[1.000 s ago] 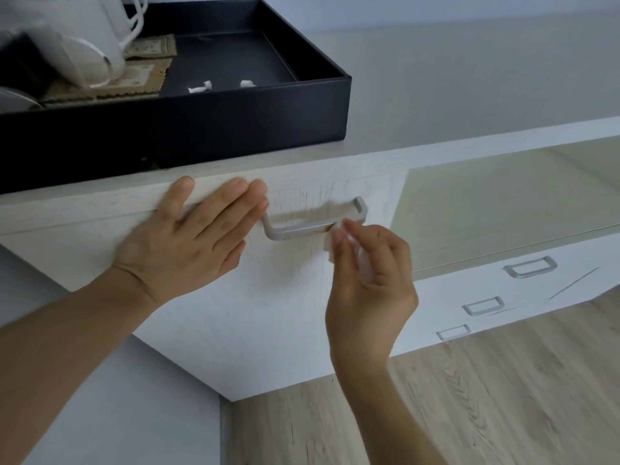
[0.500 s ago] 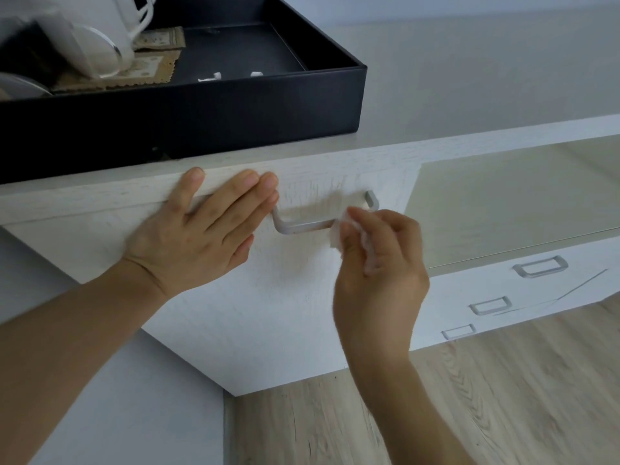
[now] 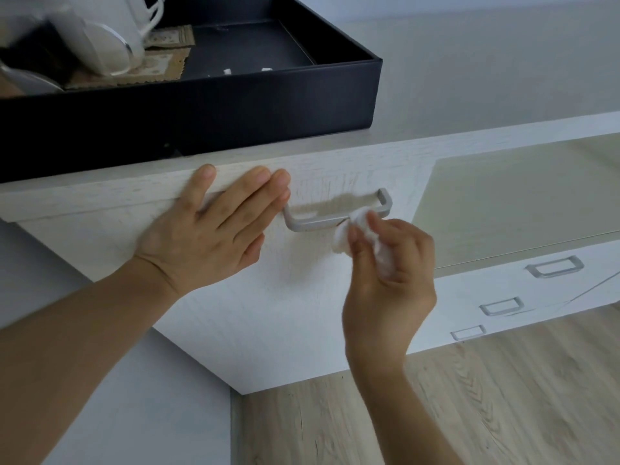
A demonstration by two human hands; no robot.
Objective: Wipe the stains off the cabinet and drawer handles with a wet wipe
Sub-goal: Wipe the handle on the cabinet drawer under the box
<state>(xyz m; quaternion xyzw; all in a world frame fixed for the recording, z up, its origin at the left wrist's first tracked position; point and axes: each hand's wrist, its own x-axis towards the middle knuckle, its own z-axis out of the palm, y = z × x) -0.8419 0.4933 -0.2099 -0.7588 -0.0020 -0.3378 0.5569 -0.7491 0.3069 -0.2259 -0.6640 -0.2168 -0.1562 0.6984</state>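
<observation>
The right hand (image 3: 389,273) pinches a bunched wet wipe (image 3: 345,234) against the right end of the metal handle (image 3: 313,224). At its nine o'clock, the left hand (image 3: 208,229) lies flat, fingers straight, on the cabinet front (image 3: 268,313). A black tray (image 3: 235,102) sits on the bench (image 3: 486,78) at twelve o'clock; three small drawer handles (image 3: 555,266) lie at three o'clock.

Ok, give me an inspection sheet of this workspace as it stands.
Surface: pale wood-grain cabinet front, grey top above it.
Job's things: metal handle on that front; white wet wipe pressed to its right part; three more drawer handles lower right.
Clutter: black tray on the top, holding a white kettle and paper sachets.
Grippers: left hand flat on the cabinet front; right hand pinches the wipe.
Cables: nothing seen.
Surroundings: light wood floor, grey wall.
</observation>
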